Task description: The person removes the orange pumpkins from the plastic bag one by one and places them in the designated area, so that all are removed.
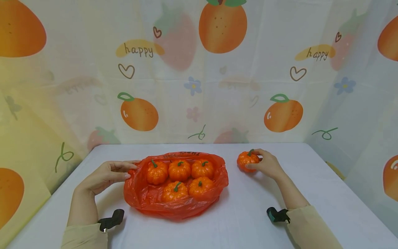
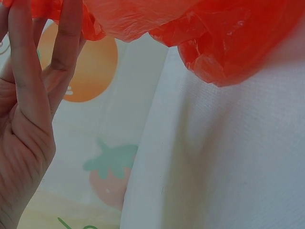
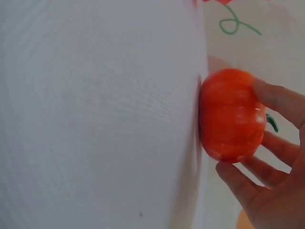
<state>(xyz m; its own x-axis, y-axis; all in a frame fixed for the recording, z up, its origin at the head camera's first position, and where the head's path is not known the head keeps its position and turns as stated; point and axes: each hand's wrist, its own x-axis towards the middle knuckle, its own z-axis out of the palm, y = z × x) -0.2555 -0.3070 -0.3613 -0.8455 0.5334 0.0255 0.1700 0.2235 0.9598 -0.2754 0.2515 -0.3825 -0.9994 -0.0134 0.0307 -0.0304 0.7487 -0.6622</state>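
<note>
A red plastic bag (image 1: 146,204) lies on the table with its mouth spread wide. Inside it sit several small orange pumpkins (image 1: 179,170) with green stems. At the bag's left end, my left hand (image 1: 107,174) holds the rim between thumb and fingers; the left wrist view shows the fingers (image 2: 28,71) up against the red plastic (image 2: 224,52). To the right of the bag, one more small pumpkin (image 1: 247,162) stands on the table. My right hand (image 1: 267,164) grips it from the right, thumb on the near side and fingers round the far side.
A white cloth covers the table (image 1: 242,214). Behind it hangs a pale curtain (image 1: 217,114) printed with oranges, strawberries and hearts, which also runs along both sides. A black wrist camera (image 1: 112,220) sits on the left forearm, another black wrist camera (image 1: 277,215) on the right.
</note>
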